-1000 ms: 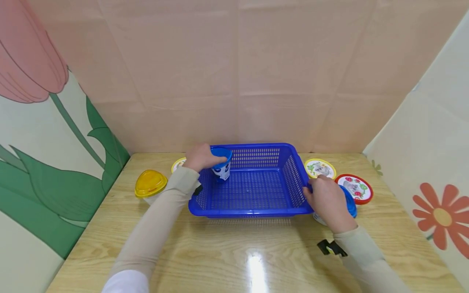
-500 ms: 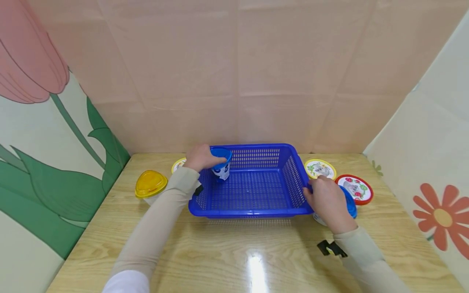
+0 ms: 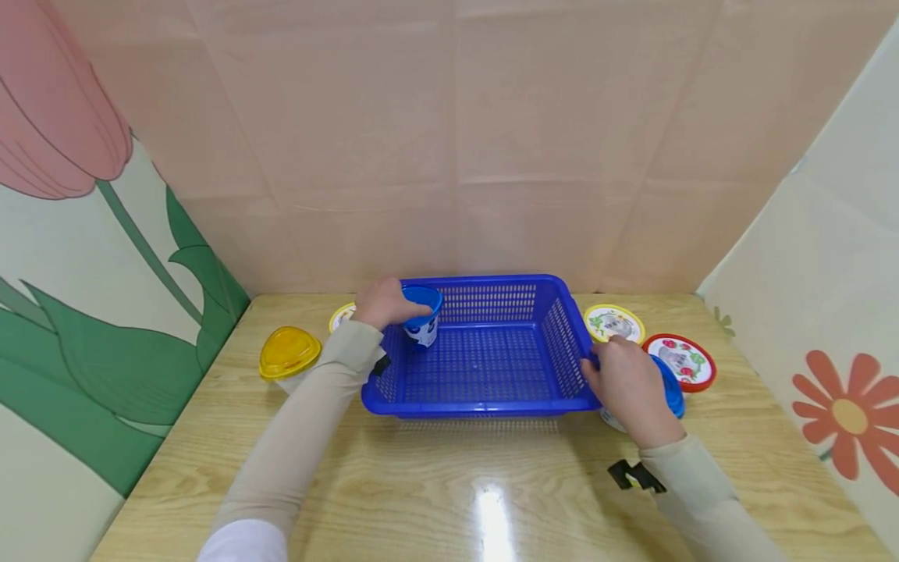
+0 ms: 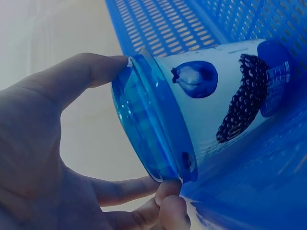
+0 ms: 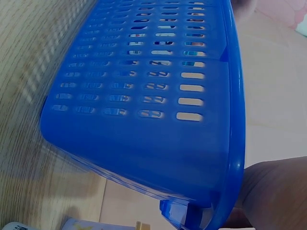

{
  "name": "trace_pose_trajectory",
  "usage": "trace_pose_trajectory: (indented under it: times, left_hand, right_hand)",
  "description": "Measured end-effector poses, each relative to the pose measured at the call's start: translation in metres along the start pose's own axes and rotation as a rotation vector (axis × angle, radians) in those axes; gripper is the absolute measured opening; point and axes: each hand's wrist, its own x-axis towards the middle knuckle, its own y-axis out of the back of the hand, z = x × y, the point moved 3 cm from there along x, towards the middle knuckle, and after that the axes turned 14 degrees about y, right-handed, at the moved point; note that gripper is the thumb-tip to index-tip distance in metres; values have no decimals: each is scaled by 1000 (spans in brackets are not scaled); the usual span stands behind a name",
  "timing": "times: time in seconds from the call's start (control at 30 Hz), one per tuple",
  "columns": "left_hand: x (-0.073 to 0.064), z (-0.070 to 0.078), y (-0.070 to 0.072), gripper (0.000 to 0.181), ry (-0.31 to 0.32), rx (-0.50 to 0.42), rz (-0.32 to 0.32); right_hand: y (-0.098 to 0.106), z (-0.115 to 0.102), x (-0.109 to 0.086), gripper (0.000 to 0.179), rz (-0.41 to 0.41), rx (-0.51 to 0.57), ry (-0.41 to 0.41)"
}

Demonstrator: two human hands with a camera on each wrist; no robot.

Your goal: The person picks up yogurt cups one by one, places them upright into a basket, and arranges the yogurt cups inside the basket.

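Cup movement: berry-printed cup, shifted slightly toward the left wall of the blue basket since the earlier frame.
Table: wood-grain top, carrying the basket and several tubs.
Blue basket: perforated, near the table's far edge, midway between its sides.
Right hand: fingers and thumb curled on the basket's right rim, gripping it.
Left hand: thumb and fingers parted by the cup's width, pinching its lid edge.
Red-rimmed tub: toward the table's far right corner.
Yellow-rimmed tub: between red-rimmed tub and basket.
Yellow-lidded tub: near the table's left edge.
Blue-lidded tub: partly hidden behind the right hand.
Berry-printed cup: inside the basket, toward its far left corner, blue lid on; contact with the basket floor cannot be told.
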Motion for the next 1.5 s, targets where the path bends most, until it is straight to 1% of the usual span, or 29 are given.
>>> trace_pose_trajectory:
  times: [0.17,0.5,0.7,0.83,0.93,1.17,1.27,1.4,1.5]
  left_hand:
    - [-1,0,1,59,2,4,-1]
    - [-1,0,2,68,-18,35,4]
    - [-3,-1,3,70,-36,11,-7]
    - [-6,-1,4,67,-43,5,3]
    - [-10,0,6,65,-41,5,6]
    - [-25,3,14,76,-48,8,3]
    - [-32,3,19,74,-59,0,-5]
    - [-41,-1,26,76,-72,-20,-13]
    - [-48,-9,32,78,-79,-32,-9]
  right_hand:
    - [-1,0,0,29,-2,4,-5]
    - [-1,0,0,31,-17,13,-20]
    - [-1,1,0,31,-14,17,-14]
    - [-2,2,0,32,-25,29,-21]
    - [-2,2,0,33,-30,33,-26]
    - [-1,2,1,33,-15,32,-16]
    - [-1,2,1,33,-20,42,-16]
    - [-1,1,1,35,-41,58,-32]
    - [-1,1,2,35,-53,65,-42]
